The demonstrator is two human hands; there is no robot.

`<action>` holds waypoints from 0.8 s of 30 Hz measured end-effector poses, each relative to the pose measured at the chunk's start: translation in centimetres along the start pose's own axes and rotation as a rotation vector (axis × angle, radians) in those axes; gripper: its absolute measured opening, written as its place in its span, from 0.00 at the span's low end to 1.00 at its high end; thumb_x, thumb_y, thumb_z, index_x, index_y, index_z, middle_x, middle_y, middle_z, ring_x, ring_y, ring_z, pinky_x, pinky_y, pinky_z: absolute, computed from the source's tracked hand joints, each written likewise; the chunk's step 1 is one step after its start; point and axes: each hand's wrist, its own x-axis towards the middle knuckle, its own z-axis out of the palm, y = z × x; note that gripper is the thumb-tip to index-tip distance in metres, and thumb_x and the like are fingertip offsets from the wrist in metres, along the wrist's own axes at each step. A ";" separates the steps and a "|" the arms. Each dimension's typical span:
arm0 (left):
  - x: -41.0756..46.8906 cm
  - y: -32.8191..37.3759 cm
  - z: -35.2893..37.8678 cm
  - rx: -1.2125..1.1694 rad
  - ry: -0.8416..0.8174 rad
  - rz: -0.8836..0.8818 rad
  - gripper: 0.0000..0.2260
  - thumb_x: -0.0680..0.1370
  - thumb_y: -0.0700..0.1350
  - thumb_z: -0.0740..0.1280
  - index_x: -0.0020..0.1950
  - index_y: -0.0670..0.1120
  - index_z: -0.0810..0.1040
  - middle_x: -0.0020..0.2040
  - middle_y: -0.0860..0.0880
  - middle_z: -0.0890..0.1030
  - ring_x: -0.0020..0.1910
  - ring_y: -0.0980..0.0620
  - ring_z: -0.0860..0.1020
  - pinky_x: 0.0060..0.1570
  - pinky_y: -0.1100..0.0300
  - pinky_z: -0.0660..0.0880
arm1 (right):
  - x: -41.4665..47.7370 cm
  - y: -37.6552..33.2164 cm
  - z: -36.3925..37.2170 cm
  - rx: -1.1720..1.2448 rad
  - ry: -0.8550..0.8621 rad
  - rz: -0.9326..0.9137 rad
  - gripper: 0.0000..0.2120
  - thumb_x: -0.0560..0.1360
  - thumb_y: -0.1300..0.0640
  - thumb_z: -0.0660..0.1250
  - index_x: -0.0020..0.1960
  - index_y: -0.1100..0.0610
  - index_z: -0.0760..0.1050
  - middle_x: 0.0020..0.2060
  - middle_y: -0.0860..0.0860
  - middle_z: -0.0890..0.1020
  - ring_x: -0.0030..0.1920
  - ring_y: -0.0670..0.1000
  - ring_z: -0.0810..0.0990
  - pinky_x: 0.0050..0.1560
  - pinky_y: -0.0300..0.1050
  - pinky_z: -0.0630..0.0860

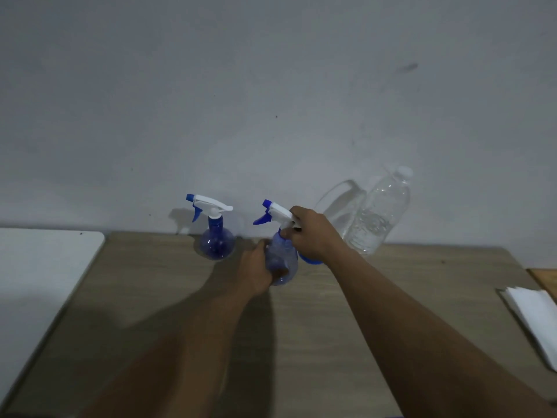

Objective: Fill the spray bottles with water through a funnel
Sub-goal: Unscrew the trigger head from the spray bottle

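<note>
White panel (45,267) beside brown table (316,342), folded white paper (533,318) at its right edge

You have two spray bottles left of the one clear water bottle (376,212): the far spray bottle (215,236) and the near spray bottle (281,260). One blue rim (309,260), perhaps a funnel, shows just left of it; one white folded sheet (533,321) lies well right.

Spray bottle (217,244) L; 2nd bottle (283,256) mid; water bottle (376,215) R

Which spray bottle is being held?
The spray bottle nearer the water bottle: left hand grips its body, right hand its white head. The other spray bottle stands untouched.
</note>
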 end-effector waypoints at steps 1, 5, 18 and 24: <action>-0.8 -0.1 0.4 -0.014 0.014 0.018 0.32 0.71 0.49 0.77 0.72 0.45 0.68 0.62 0.43 0.78 0.60 0.44 0.77 0.57 0.57 0.72 | -0.8 0.2 -0.2 0.002 -0.002 -0.002 0.06 0.76 0.59 0.68 0.46 0.54 0.70 0.38 0.51 0.76 0.34 0.50 0.73 0.31 0.41 0.65; -4.4 0.7 2.1 -0.017 -0.007 0.013 0.36 0.69 0.50 0.78 0.73 0.46 0.67 0.62 0.44 0.78 0.60 0.44 0.77 0.58 0.56 0.73 | -4.4 0.8 -0.7 0.015 -0.029 -0.011 0.05 0.75 0.58 0.69 0.44 0.53 0.72 0.36 0.50 0.77 0.34 0.51 0.75 0.31 0.42 0.67; -11.8 1.8 6.9 -0.036 0.063 0.009 0.33 0.69 0.48 0.78 0.71 0.47 0.70 0.60 0.47 0.79 0.58 0.47 0.78 0.51 0.63 0.71 | -13.3 4.6 -0.5 0.180 0.006 -0.011 0.13 0.70 0.53 0.77 0.46 0.58 0.77 0.36 0.51 0.77 0.38 0.53 0.76 0.37 0.47 0.69; -12.6 1.6 7.7 -0.128 0.091 -0.014 0.30 0.69 0.41 0.78 0.69 0.48 0.71 0.59 0.48 0.80 0.58 0.48 0.79 0.50 0.63 0.72 | -13.6 4.9 0.5 0.274 0.025 0.010 0.14 0.71 0.55 0.76 0.39 0.50 0.70 0.31 0.46 0.73 0.33 0.48 0.71 0.33 0.42 0.63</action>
